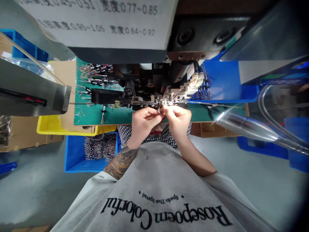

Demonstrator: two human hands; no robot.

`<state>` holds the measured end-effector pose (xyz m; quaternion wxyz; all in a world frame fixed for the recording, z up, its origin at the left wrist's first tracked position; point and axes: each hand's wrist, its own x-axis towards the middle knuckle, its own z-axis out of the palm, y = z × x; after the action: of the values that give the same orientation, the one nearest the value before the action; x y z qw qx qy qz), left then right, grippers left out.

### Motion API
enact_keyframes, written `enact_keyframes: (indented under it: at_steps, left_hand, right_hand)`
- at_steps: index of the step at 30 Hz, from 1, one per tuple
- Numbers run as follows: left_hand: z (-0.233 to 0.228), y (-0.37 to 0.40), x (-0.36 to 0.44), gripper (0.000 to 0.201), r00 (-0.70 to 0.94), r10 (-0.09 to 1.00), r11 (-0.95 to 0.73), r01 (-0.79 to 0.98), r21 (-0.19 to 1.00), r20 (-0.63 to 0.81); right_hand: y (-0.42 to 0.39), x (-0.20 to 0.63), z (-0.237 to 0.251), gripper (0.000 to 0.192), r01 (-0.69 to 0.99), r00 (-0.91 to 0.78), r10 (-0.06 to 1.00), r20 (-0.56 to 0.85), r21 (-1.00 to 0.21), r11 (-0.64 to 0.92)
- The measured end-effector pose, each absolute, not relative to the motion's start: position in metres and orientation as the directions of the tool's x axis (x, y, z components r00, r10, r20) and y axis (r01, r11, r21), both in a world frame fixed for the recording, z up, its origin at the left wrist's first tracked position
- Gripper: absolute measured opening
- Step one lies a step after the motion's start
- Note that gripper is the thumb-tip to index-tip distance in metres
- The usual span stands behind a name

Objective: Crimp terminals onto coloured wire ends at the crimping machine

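Both of my hands meet at the front of a black terminal crimping machine (pixel 149 83). My left hand (pixel 145 120) is closed in a pinch, and a thin pale wire (pixel 159 110) shows at its fingertips. Beside it my right hand (pixel 178 119) also pinches, its fingertips close under the lit crimping head (pixel 170 100); what it grips is hidden by the fingers. A strip of terminals (pixel 142 102) runs in from the left along the machine's front.
Wire harnesses (pixel 96 72) lie on the green bench top (pixel 116 117). A yellow bin (pixel 48 125) and a blue bin (pixel 72 161) of harnesses stand at left. Another blue bin (pixel 227 87) sits behind at right, near a flexible-necked lamp (pixel 248 124).
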<state>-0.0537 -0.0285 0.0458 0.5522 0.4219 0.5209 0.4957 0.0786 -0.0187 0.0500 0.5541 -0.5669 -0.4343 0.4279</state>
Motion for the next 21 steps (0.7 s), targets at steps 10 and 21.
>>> enact_keyframes:
  at_steps: [10,21]
  left_hand:
    - [0.042,-0.028,-0.057,0.020,-0.054,0.983,0.170,-0.112,0.979,-0.177]
    - [0.051,-0.030,-0.056,0.017,-0.005,0.986,0.167,-0.052,0.985,-0.167]
  right_hand:
    - [-0.017,0.077,0.052,0.039,0.037,0.232,0.973,-0.018,-0.999,-0.027]
    - [-0.021,0.078,0.049,0.032,0.006,0.242,0.970,-0.026,-1.000,-0.028]
